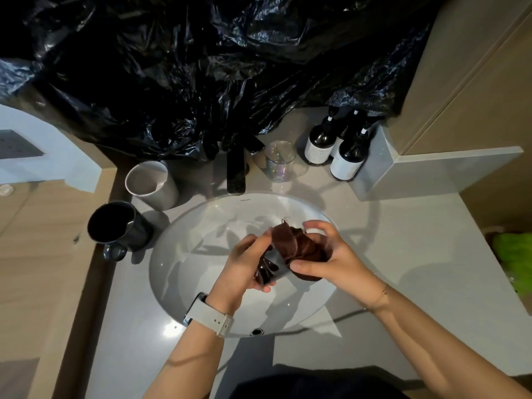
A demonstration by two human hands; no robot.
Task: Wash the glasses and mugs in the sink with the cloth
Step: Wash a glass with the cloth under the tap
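While the left hand (pixel 244 263) grips a glass (pixel 272 267) over the sink (pixel 184 254), the right hand (pixel 331 254) clutches a brown cloth (pixel 293 246) pressed against it.

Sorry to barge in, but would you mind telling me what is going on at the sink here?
A person is washing a glass over the sink. The left hand grips the glass, tilted on its side, while the right hand works a dark brown cloth over its open end. On the counter to the left stand a dark mug and a white cup; another clear glass stands beside the tap, near three dark bottles. No water is visibly running.
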